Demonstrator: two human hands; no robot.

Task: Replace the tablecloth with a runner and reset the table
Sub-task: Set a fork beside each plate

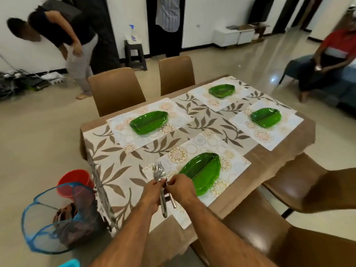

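A leaf-patterned runner (123,166) lies along the brown table (269,162). Several floral placemats sit on it, each with a green leaf-shaped plate; the nearest plate (204,172) rests on the nearest placemat (200,143). My left hand (151,193) grips a bunch of metal forks (158,171), tines up, over that placemat's left edge. Against it, my right hand (180,189) pinches one piece from the bunch, its handle (172,202) sticking down below my fingers.
Brown chairs stand at the far side (115,89) and to my right (300,189). A blue mesh basket (57,218) with dark cloth inside and a red bucket (75,180) sit on the floor at the left. One person bends at the back left, another sits at right.
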